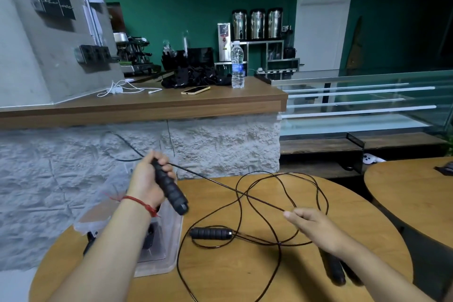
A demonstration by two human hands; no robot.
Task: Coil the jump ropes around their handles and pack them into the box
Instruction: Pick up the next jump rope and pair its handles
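I am working over the round table, bare wood showing at bottom centre. My left hand is gripping a tilted black handle above the clear box at lower left. My right hand is pinching the taut rope, with loose loops lying between the two.

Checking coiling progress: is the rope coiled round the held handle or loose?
Loose: rope lies in loops on the table; none wraps the gripped handle.
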